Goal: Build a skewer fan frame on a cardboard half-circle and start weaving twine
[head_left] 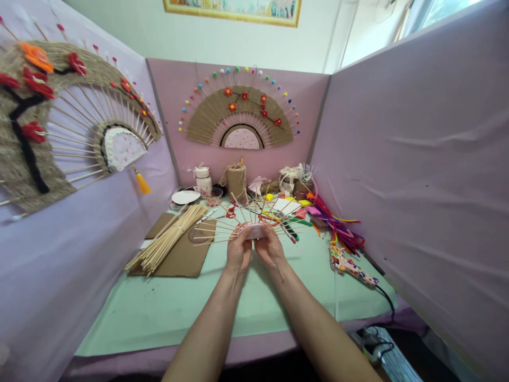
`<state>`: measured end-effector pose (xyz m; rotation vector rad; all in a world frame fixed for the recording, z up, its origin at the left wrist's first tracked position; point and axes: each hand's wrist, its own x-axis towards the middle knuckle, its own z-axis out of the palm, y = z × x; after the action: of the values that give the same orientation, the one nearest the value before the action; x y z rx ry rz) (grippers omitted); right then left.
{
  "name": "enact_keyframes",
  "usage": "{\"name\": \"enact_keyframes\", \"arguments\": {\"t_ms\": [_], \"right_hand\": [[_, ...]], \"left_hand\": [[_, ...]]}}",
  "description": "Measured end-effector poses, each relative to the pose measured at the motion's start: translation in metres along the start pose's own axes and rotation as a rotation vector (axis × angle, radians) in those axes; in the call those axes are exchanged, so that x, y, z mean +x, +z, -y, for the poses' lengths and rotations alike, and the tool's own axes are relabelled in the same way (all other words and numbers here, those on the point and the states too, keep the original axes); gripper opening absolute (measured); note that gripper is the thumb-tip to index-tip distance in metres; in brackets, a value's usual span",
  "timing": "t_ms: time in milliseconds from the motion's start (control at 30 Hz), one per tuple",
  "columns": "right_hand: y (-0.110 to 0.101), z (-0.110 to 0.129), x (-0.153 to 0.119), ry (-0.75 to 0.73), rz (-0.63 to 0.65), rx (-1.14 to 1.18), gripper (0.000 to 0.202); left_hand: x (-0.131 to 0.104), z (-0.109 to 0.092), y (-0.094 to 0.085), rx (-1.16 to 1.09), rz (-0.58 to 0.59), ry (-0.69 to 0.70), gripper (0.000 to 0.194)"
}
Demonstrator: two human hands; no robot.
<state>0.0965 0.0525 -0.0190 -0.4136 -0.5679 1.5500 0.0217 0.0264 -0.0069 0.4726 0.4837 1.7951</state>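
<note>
Fingers of left hand [238,253] and right hand [272,247] pinch half-round base [257,231]; sticks [210,243] already fan around it, tips seemingly undecorated (stick bundle [170,241] left of base).

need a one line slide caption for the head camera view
Left hand and right hand hold a half-round base fanned with thin sticks over a green tabletop, a flowered fan behind.

No word, label, brand, number or sign can be read. Any marks on the white jar [203,183] or the patterned glue gun [352,268] are too small to make out; the framed picture [234,7] shows no legible lettering.
</note>
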Motion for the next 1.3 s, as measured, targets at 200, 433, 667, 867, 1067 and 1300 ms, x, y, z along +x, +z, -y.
{"name": "enact_keyframes", "arguments": {"t_ms": [200,433,667,867,1067,1300], "right_hand": [[0.001,-0.004,0.000,-0.004,-0.019,0.011,0.027],[-0.001,-0.008,-0.002,0.078,-0.015,0.134,0.031],[0.001,-0.005,-0.003,0.108,0.003,0.141,0.019],[0.000,-0.003,-0.005,0.102,-0.009,0.141,0.018],[0.004,-0.007,-0.007,0.062,-0.047,0.122,0.021],[0.004,-0.008,0.000,0.079,-0.136,0.081,0.020]], "left_hand": [[0.003,0.002,-0.002,-0.021,-0.030,0.005,0.019],[0.004,0.003,0.002,-0.013,-0.049,0.026,0.030],[-0.006,0.005,0.010,0.157,0.010,0.057,0.033],[-0.008,0.005,0.010,0.224,0.029,0.050,0.031],[-0.006,0.008,0.006,0.194,0.009,0.060,0.029],[0.008,0.000,-0.001,-0.036,-0.065,0.030,0.016]]}}
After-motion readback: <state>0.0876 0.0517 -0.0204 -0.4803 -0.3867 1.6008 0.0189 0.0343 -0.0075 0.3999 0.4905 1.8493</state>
